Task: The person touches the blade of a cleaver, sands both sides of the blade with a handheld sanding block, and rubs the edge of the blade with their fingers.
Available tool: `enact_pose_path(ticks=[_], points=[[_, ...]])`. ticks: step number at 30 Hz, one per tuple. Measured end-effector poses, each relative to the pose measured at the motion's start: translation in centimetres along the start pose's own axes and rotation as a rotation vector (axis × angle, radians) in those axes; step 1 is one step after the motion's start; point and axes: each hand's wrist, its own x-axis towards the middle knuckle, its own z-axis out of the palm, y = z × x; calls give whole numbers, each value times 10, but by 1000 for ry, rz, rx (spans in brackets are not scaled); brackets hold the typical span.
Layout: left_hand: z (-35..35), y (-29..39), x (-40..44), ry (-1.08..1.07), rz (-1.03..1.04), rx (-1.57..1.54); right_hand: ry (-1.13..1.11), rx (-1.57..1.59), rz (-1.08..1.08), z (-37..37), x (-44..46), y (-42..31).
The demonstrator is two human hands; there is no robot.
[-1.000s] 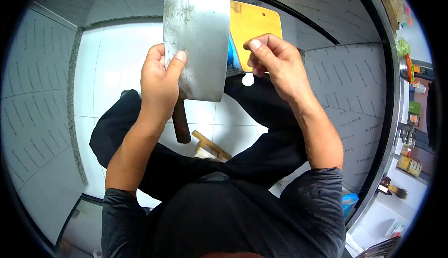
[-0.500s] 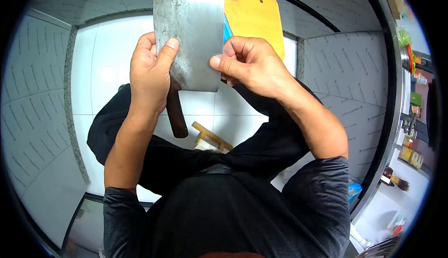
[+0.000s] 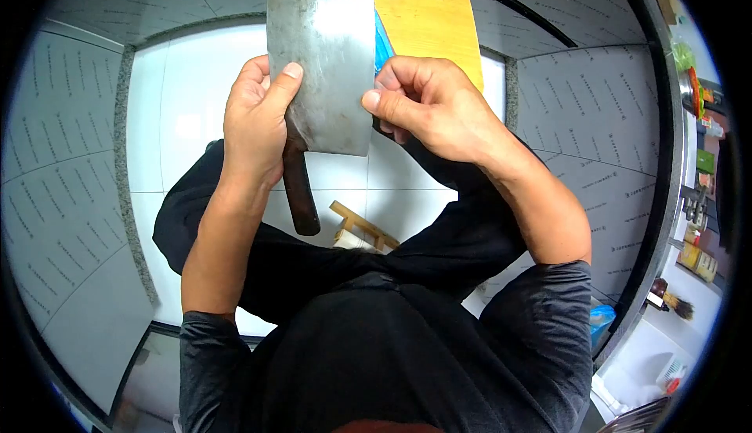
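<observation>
A wide steel cleaver [image 3: 325, 57] is raised in front of me, its flat face toward me and its dark wooden handle [image 3: 301, 198] hanging down. My left hand [image 3: 257, 124] grips it along the left side, thumb on the face and fingers behind. At the opposite side, my right hand [image 3: 427, 104] is curled closed, its thumb tip on the blade's right edge. The other fingertips there are partly hidden. Behind the blade, a strip of blue [image 3: 382, 41] shows beside a yellow wooden board [image 3: 431, 26] with a small hole.
Below the handle, a small wooden frame [image 3: 364, 225] stands on the white tiled floor [image 3: 188, 96] between my legs. Grey printed panels [image 3: 587, 104] surround the floor. Along the right, a counter holds a brush [image 3: 677, 304], a labelled jar [image 3: 697, 261] and other items.
The whole view has shifted slightly. My right thumb has slid outward, from overlapping the blade face to its very edge. My left hand keeps the same hold on the cleaver.
</observation>
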Motion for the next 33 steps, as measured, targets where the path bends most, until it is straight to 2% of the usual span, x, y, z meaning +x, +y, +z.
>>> enact_pose_path(ticks=[2, 6, 14, 16, 19, 20, 22, 25, 28, 33], points=[[1, 0, 0, 0, 0, -2, 5, -84, 56, -2, -2, -3], [1, 0, 0, -9, 0, 11, 19, -84, 18, -6, -4, 0], [3, -2, 1, 4, -75, -10, 103, 140, -22, -14, 1, -5], [8, -3, 0, 7, -83, -10, 61, 129, -43, -16, 6, 2], [18, -4, -7, -75, -256, -107, 93, 173, -74, -8, 7, -1], [17, -9, -8, -75, -254, -107, 80, 203, -79, -5, 8, -1], [15, -22, -9, -259, -300, -170, 68, 232, -83, -5, 8, -1], [21, -22, -15, -328, -290, -97, -142, 275, -215, -10, 5, 2], [18, -31, -15, -402, -298, -88, -143, 260, -254, -7, 0, -2], [18, -36, -14, -375, -251, 8, -122, 254, -248, -7, -2, -5]])
